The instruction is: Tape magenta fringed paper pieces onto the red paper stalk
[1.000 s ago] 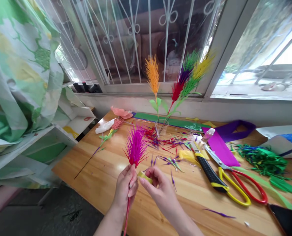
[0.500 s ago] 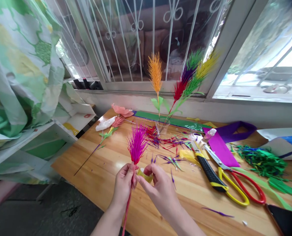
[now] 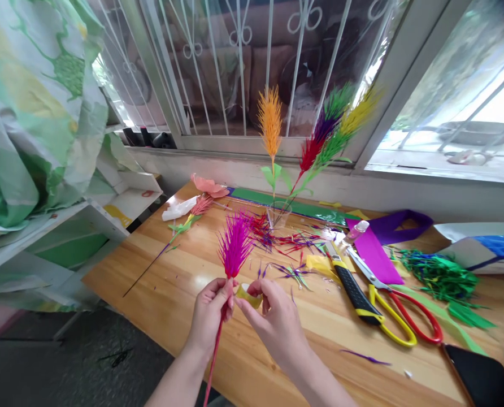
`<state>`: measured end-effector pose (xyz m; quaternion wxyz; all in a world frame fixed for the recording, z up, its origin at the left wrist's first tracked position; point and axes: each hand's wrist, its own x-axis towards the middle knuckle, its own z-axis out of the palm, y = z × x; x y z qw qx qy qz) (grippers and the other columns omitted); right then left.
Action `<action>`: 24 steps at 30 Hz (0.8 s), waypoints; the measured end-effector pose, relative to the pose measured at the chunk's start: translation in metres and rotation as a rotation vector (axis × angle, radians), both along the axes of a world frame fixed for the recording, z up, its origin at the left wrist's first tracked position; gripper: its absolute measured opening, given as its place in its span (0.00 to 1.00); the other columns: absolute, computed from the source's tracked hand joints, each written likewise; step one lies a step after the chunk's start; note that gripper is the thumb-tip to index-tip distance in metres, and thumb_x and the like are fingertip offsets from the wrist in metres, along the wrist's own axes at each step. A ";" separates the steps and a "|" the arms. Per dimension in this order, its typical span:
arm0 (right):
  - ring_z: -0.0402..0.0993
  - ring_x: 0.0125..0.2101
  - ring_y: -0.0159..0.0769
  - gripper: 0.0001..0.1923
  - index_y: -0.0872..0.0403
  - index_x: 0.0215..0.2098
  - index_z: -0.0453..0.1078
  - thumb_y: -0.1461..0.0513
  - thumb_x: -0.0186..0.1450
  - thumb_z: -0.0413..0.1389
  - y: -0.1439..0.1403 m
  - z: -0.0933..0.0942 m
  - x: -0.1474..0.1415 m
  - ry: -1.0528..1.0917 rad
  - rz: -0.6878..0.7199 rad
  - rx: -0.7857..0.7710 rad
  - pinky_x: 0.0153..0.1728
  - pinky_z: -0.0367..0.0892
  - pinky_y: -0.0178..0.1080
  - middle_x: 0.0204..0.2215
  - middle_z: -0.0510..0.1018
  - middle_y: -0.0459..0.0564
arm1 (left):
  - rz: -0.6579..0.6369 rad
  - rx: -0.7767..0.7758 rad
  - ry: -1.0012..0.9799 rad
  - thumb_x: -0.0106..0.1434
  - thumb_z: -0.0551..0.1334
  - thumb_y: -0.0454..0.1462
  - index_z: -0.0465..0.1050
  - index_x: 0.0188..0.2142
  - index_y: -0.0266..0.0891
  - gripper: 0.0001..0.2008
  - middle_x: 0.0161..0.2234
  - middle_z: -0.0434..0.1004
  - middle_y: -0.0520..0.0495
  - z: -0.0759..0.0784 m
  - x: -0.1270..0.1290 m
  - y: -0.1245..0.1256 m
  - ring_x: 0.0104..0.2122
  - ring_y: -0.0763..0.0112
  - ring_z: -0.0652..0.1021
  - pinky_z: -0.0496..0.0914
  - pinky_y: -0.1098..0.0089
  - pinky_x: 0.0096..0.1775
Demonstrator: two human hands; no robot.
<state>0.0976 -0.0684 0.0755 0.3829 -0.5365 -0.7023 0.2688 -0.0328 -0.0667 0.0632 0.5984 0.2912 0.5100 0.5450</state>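
A magenta paper flower spike (image 3: 235, 244) stands nearly upright on a thin reddish stem (image 3: 213, 362). My left hand (image 3: 209, 305) is closed round the stem just below the tuft. Close beside it, my right hand (image 3: 273, 316) pinches a roll of yellow tape (image 3: 249, 295), with thumb and fingers on its rim. The fingertips of both hands meet near the base of the tuft, and they partly hide the stem there.
Scissors (image 3: 383, 305), a utility knife (image 3: 353, 288) and a phone (image 3: 481, 373) lie at right. Finished spikes stand in a clear cup (image 3: 278, 216). A pink spike (image 3: 201, 204) lies at left. Green shreds (image 3: 438, 274) and a purple strip (image 3: 402, 223) are farther right.
The view has shifted slightly, so the table things sit a little further left. Both hands keep their holds on the stem and the tape roll, with hardly any change between them.
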 end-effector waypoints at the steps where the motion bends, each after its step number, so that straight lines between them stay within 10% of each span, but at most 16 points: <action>1: 0.64 0.25 0.33 0.07 0.53 0.27 0.63 0.59 0.56 0.56 -0.001 0.000 -0.001 -0.011 -0.002 0.013 0.26 0.57 0.34 0.24 0.70 0.46 | -0.006 -0.017 0.015 0.51 0.63 0.43 0.70 0.29 0.34 0.13 0.16 0.63 0.57 -0.001 -0.001 0.001 0.15 0.84 0.62 0.54 0.80 0.18; 19: 0.65 0.29 0.34 0.06 0.53 0.28 0.64 0.65 0.53 0.57 0.009 0.010 -0.027 -0.075 0.109 0.087 0.31 0.59 0.34 0.26 0.73 0.45 | -0.037 -0.162 -0.181 0.46 0.66 0.43 0.67 0.31 0.38 0.16 0.14 0.59 0.61 -0.025 -0.019 0.006 0.11 0.88 0.51 0.42 0.82 0.13; 24: 0.64 0.29 0.36 0.02 0.54 0.28 0.65 0.65 0.55 0.54 0.021 0.011 -0.043 -0.304 0.209 0.197 0.30 0.60 0.35 0.26 0.72 0.48 | -0.042 -0.207 -0.084 0.54 0.61 0.41 0.70 0.31 0.35 0.10 0.21 0.67 0.54 -0.040 -0.031 0.002 0.17 0.80 0.67 0.62 0.77 0.18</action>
